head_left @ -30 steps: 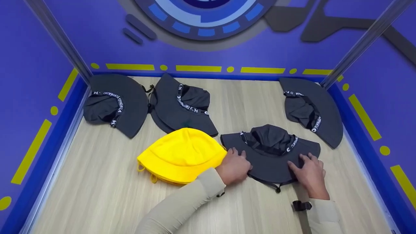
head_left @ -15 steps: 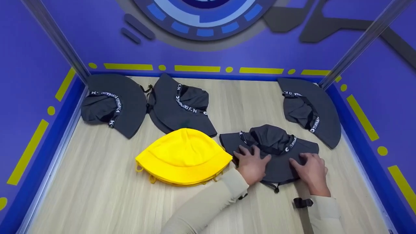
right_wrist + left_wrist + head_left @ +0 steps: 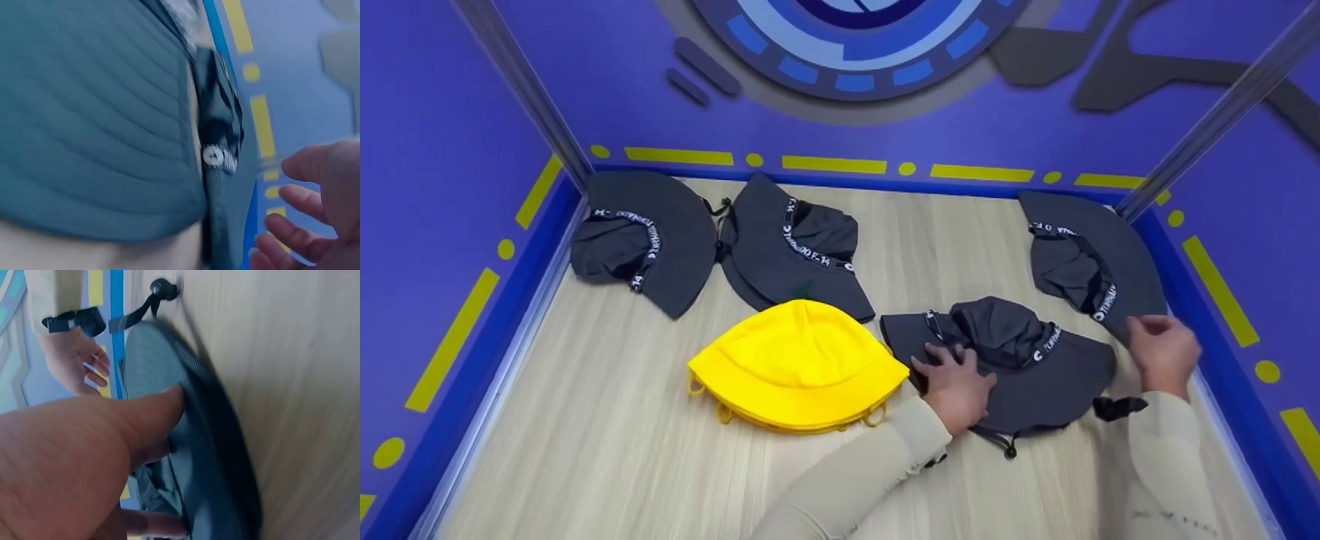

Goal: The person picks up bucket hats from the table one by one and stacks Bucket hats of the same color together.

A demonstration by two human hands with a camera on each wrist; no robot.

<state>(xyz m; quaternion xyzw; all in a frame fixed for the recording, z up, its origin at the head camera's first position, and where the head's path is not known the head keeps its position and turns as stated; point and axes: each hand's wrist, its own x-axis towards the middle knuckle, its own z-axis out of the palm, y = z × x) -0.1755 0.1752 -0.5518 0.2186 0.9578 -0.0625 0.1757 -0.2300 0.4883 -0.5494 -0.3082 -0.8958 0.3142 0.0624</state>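
Left hand (image 3: 960, 394) palm down, fingers spread; right hand (image 3: 1166, 351) apart, fingers loosely bent

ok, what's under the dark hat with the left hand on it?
A black cord with a toggle pokes out past the near edge of the dark hat, over the wooden surface. The rest underneath is covered; can't tell what's there.

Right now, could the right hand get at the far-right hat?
Most likely yes: the right hand is at the near edge of the far-right hat, and nothing seems to block it. I can't tell whether they touch.
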